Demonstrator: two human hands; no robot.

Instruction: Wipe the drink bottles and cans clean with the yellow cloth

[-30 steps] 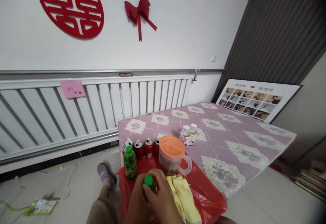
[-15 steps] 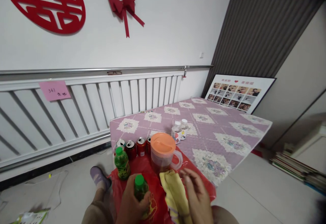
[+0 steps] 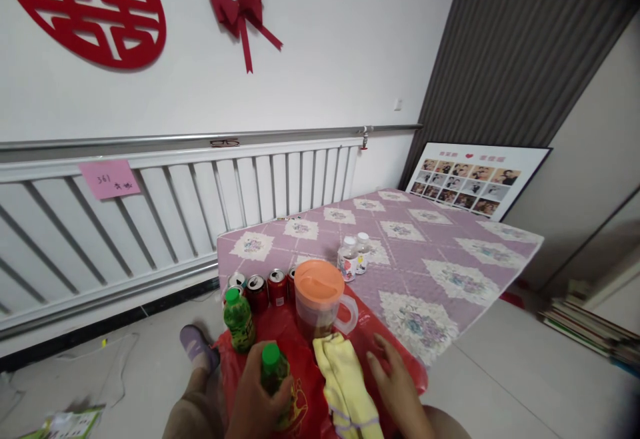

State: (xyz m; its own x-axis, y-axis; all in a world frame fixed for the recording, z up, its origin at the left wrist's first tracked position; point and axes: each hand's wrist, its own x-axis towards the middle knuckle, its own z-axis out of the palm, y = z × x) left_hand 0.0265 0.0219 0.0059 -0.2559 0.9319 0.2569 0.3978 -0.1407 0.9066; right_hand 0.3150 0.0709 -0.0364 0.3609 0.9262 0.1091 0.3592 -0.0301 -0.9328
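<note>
The left hand (image 3: 250, 407) grips a green-capped bottle (image 3: 271, 369) on the slick red plastic bag (image 3: 306, 386) at the near edge of the surface (image 3: 425, 252). The right hand (image 3: 395, 386) lies open beside the yellow cloth (image 3: 345, 379). If the bag slid, it could tip the bottle to the floor.

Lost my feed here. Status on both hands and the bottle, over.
Left hand gripping green-capped bottle, upright on red bag. Right hand open, resting beside yellow cloth. Orange-lidded jug and second bottle close ahead.

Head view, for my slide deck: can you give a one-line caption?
Left hand grips a green-capped bottle; right hand lies open beside a yellow cloth on red plastic.
</note>
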